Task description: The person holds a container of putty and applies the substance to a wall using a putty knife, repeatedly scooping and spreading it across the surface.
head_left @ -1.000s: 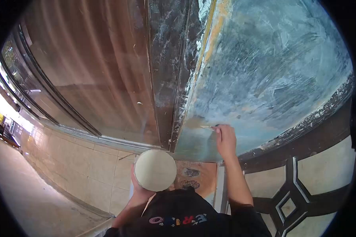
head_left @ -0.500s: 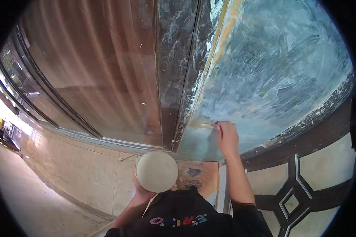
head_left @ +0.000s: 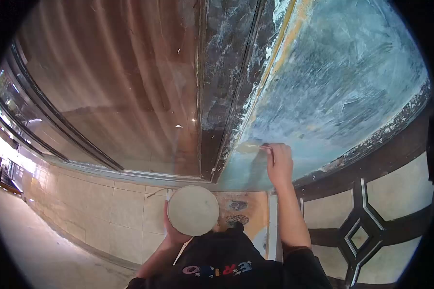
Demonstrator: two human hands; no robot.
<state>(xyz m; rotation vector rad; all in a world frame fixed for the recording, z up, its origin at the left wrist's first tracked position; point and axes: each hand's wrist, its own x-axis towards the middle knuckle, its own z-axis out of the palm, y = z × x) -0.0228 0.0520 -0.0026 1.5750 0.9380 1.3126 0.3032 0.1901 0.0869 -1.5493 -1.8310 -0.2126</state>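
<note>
A round container with a pale cream surface (head_left: 193,211) is held by my left hand (head_left: 174,231), whose fingers wrap round its left and lower side. My right hand (head_left: 279,161) pinches a small thin brush-like tool (head_left: 256,146), its tip pointing left against the lower part of a blue-green wall panel (head_left: 323,106). A paler, yellowish patch shows on the panel at the tool's tip, close to the panel's left edge.
Left of the panel stands a dark worn frame (head_left: 222,82) beside a glass pane (head_left: 130,96) with brown curtain folds behind. A patterned dark door (head_left: 357,212) is at the lower right. Tiled floor (head_left: 120,202) and a brown mat (head_left: 250,198) lie below.
The wall and frame have shifted slightly right in view. The tool in my right hand lies flatter on the panel near its left edge. My left hand still holds the container.
</note>
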